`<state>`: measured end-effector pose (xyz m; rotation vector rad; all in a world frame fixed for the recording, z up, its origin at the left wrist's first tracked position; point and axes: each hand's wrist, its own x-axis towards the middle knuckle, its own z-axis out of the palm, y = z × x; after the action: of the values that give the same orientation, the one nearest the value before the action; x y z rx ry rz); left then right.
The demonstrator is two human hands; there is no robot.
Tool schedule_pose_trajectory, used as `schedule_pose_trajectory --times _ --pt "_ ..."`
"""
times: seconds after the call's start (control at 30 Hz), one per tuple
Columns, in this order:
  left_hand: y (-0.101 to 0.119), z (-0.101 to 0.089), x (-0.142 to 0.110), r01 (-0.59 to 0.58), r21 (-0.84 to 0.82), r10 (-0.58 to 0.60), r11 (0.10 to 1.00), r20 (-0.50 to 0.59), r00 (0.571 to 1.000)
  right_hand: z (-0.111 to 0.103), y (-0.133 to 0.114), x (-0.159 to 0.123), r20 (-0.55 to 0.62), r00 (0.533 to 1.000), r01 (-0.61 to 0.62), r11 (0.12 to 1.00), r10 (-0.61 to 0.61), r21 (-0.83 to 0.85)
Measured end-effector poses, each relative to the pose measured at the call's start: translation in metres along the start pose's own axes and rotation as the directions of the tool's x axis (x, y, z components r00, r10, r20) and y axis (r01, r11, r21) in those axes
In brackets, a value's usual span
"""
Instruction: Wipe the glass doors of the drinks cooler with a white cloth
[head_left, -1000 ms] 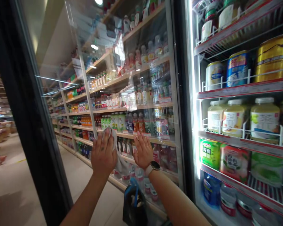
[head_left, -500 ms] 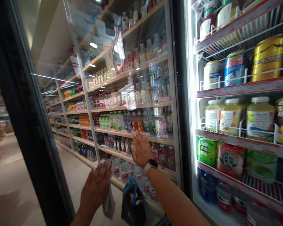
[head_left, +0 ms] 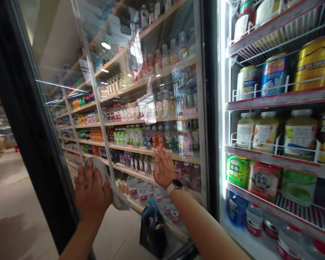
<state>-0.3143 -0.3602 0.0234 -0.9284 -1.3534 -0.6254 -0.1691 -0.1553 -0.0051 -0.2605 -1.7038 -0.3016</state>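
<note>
My left hand (head_left: 92,189) presses a crumpled white cloth (head_left: 108,184) against the glass door (head_left: 141,86) of a refrigerated cabinet. The cloth bunches under my palm and hangs down past my wrist. My right hand (head_left: 164,169) lies flat on the same pane with its fingers spread, holding nothing. A black smartwatch (head_left: 175,187) sits on that wrist. Bottled drinks on wooden shelves show through the glass behind both hands.
To the right, the lit cabinet shelves (head_left: 276,99) hold cans, jars and bottles. A black door frame (head_left: 35,126) runs up the left. A black bag with blue handles (head_left: 153,231) stands on the tiled floor (head_left: 21,216) below the hands.
My left hand has moved down, then up and left across the glass, carrying the cloth. My right hand stays flat on the pane at about the same spot.
</note>
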Motion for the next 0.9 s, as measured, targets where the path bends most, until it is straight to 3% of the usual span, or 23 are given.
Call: schedule_pose_trajectory --times 0.2,0.3,0.37,0.47,0.57,0.63,0.77,0.9 --pt "0.0 -0.012 -0.09 -0.082 0.051 0.08 0.995 0.037 0.996 0.001 -0.001 0.0 -0.015 1.0 -0.001 1.0 0.001 -0.002" --pt "0.0 -0.015 -0.106 -0.107 0.046 0.104 0.993 0.063 0.993 0.002 -0.001 0.0 -0.019 1.0 -0.003 1.0 0.003 -0.004" --pt "0.002 -0.013 -0.092 -0.116 0.033 0.114 0.993 0.061 0.992 0.003 -0.001 0.0 -0.022 1.0 -0.003 1.0 0.003 -0.005" --pt "0.014 -0.002 -0.04 -0.139 -0.018 0.14 0.99 0.04 0.989 0.004 0.0 -0.001 -0.023 1.0 0.003 1.0 -0.003 0.004" --pt "0.038 0.015 0.015 -0.079 -0.079 0.082 0.994 0.044 0.996 0.004 0.002 -0.002 -0.04 0.999 0.017 1.0 -0.016 0.016" --pt "0.058 0.026 0.038 -0.029 -0.104 0.036 0.994 0.065 0.997 0.003 0.003 -0.002 -0.051 0.998 0.025 1.0 -0.025 0.013" --pt "0.088 0.037 0.046 -0.08 -0.106 0.089 0.991 0.084 0.993 0.002 0.005 -0.004 -0.049 0.999 0.023 1.0 -0.023 -0.012" --pt "0.091 0.037 0.034 -0.092 -0.125 0.103 0.988 0.089 0.991 0.001 0.005 -0.004 -0.058 0.998 0.028 0.999 -0.03 -0.028"
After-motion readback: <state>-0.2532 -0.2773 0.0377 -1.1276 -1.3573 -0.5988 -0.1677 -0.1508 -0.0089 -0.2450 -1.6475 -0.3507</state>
